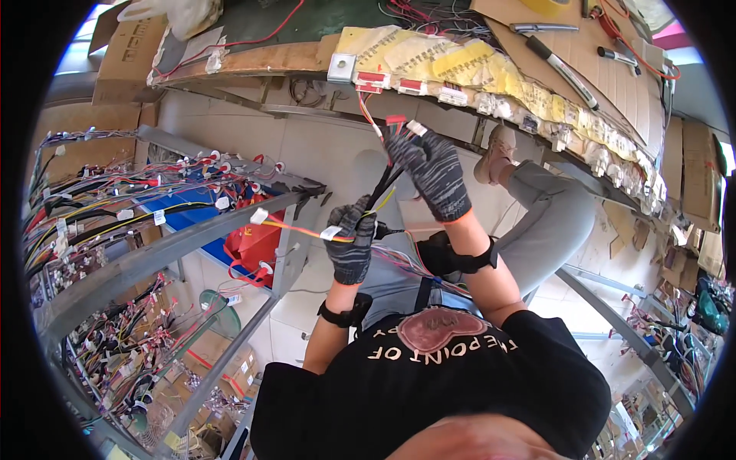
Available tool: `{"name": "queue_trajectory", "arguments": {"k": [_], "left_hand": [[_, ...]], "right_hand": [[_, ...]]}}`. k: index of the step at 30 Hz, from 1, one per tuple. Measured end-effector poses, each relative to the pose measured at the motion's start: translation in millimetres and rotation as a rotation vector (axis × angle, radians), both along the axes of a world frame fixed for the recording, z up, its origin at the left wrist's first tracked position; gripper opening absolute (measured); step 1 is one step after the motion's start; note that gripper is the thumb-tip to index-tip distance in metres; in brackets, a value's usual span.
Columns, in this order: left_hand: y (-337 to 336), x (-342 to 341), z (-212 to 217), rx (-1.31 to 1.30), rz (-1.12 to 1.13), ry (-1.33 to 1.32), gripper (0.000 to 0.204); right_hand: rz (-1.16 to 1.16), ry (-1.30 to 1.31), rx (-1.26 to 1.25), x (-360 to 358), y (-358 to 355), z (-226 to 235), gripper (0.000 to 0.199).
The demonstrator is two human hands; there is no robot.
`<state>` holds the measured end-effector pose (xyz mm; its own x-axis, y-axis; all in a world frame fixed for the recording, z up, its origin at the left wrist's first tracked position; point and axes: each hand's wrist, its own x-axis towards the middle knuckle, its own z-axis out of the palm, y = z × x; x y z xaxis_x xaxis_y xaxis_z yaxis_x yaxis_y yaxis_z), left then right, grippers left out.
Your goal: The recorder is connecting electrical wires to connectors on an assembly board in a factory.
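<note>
Both my hands wear dark grey striped knit gloves and grip one wire harness (383, 184) over my lap. My left hand (352, 239) is closed round its lower part. Red, orange and yellow wires run out from it to a white connector (260, 217) on the left. Higher up and to the right, my right hand (429, 165) is closed round the upper part, by a red connector (395, 119) and a small white connector (416, 128). Thin wires rise from there toward a row of connectors (412, 87) along the bench edge.
The workbench (284, 57) curves across the far side, with cardboard, a black marker (562, 70) and a silver pen (544, 27) on it. At left, a metal rack (153, 245) carries many wire harnesses. A red bag (251, 244) hangs beside it. More wires lie at right.
</note>
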<state>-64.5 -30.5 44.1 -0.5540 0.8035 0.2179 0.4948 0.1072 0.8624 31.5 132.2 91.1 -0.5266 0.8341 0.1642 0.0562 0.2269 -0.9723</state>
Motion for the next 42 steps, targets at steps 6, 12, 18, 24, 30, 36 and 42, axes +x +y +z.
{"name": "queue_trajectory", "arguments": {"k": [6,12,18,24,30,36,42], "left_hand": [[19.2,9.1,-6.0,-0.11,0.009,-0.482,0.025],[15.2,-11.6,-19.8,-0.109,-0.094,-0.962,0.023],[19.3,-12.7,-30.4,-0.128,-0.169,-1.024,0.026],[19.2,-10.7,-51.4,-0.137,-0.127,-1.082,0.025],[21.6,-12.4,-57.4,-0.06,-0.166,-1.209,0.025],[28.2,-8.0,-40.2,-0.149,-0.161,-1.076,0.025],[25.9,-7.8,-43.2,-0.159,-0.12,-1.068,0.021]], "right_hand": [[-0.162,0.127,0.124,13.2,1.9,-11.8,0.027],[-0.03,0.088,0.329,20.1,9.6,-17.4,0.037],[0.016,0.583,-0.761,-3.0,7.0,-33.6,0.023],[-0.407,0.108,-0.126,-14.3,7.1,-5.8,0.008],[-0.4,0.063,-0.131,-18.7,12.9,-4.8,0.009],[-0.437,0.094,-0.108,-22.2,13.1,-11.8,0.01],[-0.435,0.101,-0.156,-22.4,12.2,-10.4,0.011]]}}
